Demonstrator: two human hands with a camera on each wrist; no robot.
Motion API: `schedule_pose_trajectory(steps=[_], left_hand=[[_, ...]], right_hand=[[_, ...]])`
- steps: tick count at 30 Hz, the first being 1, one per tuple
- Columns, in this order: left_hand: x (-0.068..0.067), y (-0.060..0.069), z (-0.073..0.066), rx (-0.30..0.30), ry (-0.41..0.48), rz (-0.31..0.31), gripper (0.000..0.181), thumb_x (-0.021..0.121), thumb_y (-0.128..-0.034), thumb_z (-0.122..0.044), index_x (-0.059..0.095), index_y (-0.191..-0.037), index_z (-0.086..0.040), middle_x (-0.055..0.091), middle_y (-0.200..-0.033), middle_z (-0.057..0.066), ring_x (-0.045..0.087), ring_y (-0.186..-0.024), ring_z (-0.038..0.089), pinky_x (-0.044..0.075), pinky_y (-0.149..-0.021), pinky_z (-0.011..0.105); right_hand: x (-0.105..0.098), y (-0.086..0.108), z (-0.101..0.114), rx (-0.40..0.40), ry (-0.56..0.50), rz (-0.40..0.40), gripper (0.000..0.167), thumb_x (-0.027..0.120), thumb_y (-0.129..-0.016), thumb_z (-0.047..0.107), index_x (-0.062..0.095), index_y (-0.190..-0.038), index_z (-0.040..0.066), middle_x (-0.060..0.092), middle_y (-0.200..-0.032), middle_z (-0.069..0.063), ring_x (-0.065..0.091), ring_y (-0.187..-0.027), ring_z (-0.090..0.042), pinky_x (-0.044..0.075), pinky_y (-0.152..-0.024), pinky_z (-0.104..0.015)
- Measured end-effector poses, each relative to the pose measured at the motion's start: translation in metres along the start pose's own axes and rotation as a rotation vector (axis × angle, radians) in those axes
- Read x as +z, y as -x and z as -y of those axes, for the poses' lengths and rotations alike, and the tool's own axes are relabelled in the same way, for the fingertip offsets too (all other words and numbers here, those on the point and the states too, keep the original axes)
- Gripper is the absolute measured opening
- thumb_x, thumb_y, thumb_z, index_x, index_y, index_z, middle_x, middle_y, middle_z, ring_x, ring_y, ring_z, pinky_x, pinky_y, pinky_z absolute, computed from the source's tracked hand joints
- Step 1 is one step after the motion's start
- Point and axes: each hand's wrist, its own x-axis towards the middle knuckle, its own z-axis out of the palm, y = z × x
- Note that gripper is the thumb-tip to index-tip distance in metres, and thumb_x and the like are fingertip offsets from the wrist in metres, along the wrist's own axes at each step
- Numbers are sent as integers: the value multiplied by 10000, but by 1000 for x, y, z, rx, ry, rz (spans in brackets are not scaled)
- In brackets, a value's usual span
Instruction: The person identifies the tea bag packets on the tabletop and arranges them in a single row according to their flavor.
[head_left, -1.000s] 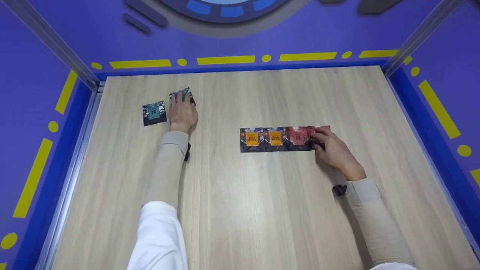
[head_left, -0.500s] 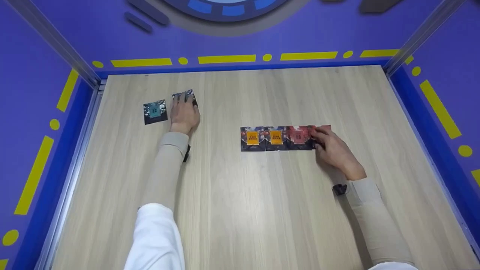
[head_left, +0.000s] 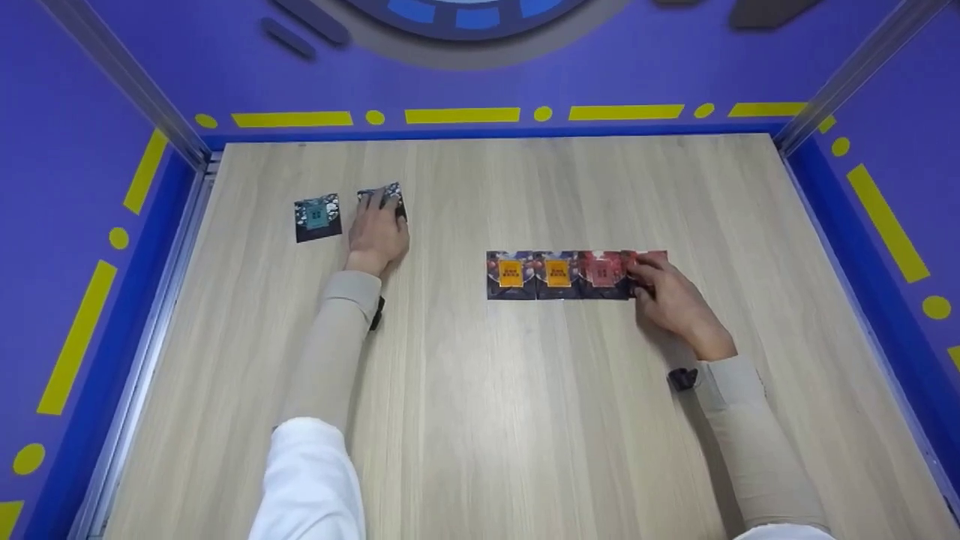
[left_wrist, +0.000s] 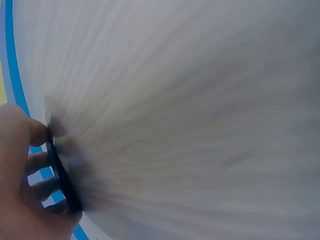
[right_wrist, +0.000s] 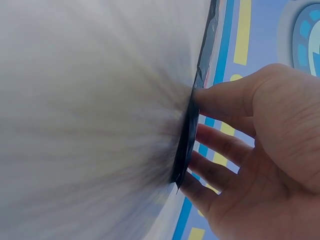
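Observation:
In the head view my left hand (head_left: 377, 236) lies with extended fingers over a dark sachet (head_left: 388, 190) with a pale pattern, covering most of it. Left of it lies another dark sachet with a teal label (head_left: 317, 217). Right of centre, two sachets with orange labels (head_left: 511, 274) and a red-topped sachet (head_left: 602, 274) lie in a row, edges touching. At the row's right end, my right hand (head_left: 679, 304) rests its fingertips on a second red-topped sachet (head_left: 658, 256), partly hidden. The right wrist view shows thumb and fingers (right_wrist: 220, 142) spread along that sachet's dark face.
Everything lies flat on a wood-grain table (head_left: 465, 412). Blue-purple panels (head_left: 465, 82) with yellow marks enclose its back and sides. A metal rail (head_left: 161, 330) runs along the left edge.
My left hand has slid its dark sachet slightly right and towards me, away from the teal-labelled one. My right hand stays at the end of the row. The head view has shifted a little.

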Motion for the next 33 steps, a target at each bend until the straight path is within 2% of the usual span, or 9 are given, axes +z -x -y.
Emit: schedule_pose_trajectory(steps=[9,16,25,33], left_hand=[[2,18,0,43,21,3,545,442,-1101,-231,456,-1603,-20,298,-1732,219,211,-1626,454,234,-1325,575],[3,30,-1,81,29,13,539,441,-1101,-240,471,-1598,-32,316,-1729,206,218,-1624,453,248,-1319,580],[5,49,-8,116,42,46,539,456,-1105,-255,473,-1604,-51,310,-1742,176,221,-1633,422,227,-1330,563],[8,64,-12,113,40,41,535,464,-1111,-252,470,-1607,-53,315,-1739,179,222,-1631,430,239,-1327,560]], right_hand=[[1,-1,1,-5,6,7,477,617,-1016,1,571,-1487,-65,481,-1571,-250,479,-1454,-481,395,-1197,-654],[-1,-2,0,-41,8,-14,473,633,-995,-19,594,-1463,-71,505,-1540,-270,508,-1423,-492,435,-1160,-647],[-3,0,-1,-20,8,-5,480,631,-1005,-7,582,-1479,-64,489,-1554,-254,498,-1431,-490,424,-1165,-661],[-2,-2,1,-13,9,12,500,622,-1010,11,563,-1504,-50,478,-1573,-245,485,-1446,-481,419,-1168,-669]])
